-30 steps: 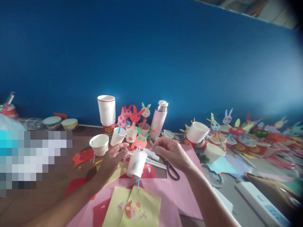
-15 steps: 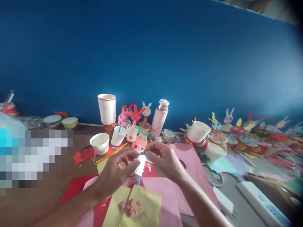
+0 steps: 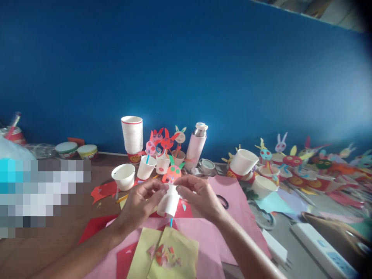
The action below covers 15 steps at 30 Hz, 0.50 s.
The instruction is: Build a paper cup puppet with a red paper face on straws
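Between my hands a white paper cup is held up, its rim toward the back. An orange paper rabbit head with green ears and eyes rises from the cup, and the end of a blue straw pokes out below. My left hand is closed in a pinch at the left side of the rim. On the right side, my right hand pinches the cup's edge with thumb and fingers. The exact fingertip contact is small and partly hidden.
Behind stand other cups with paper rabbits, a tall cup stack and a pink thermos. Yellow paper with scraps lies in front, pink sheets around it. A power strip is at right; a blurred-out person sits left.
My left hand has shifted slightly left and its fingers have drawn toward the rim, uncovering more of the cup's side. My right hand has stayed nearly in place.
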Available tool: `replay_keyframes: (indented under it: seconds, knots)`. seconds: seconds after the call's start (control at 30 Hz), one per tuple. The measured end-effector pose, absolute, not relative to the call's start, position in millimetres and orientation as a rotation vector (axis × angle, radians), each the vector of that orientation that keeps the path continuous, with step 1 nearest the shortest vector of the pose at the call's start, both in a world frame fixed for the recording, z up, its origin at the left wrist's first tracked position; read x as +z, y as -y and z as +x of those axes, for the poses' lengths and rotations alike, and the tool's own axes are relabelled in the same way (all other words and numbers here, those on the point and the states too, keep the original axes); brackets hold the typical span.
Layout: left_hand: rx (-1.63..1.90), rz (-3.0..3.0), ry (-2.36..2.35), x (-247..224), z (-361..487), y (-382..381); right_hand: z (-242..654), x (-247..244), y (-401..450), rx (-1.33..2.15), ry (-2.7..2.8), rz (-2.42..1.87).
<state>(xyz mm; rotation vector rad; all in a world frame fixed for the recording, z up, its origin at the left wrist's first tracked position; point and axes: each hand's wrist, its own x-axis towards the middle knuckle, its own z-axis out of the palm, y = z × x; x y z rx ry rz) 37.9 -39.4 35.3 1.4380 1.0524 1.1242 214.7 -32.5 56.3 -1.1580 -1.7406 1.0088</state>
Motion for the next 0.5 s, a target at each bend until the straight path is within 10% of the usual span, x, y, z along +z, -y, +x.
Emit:
replay_keyframes:
  seconds: [0.5]
  knots:
    - [0.649,1.817,-0.897,40,57,83,311,6,26,0.101,2.065,-2.051]
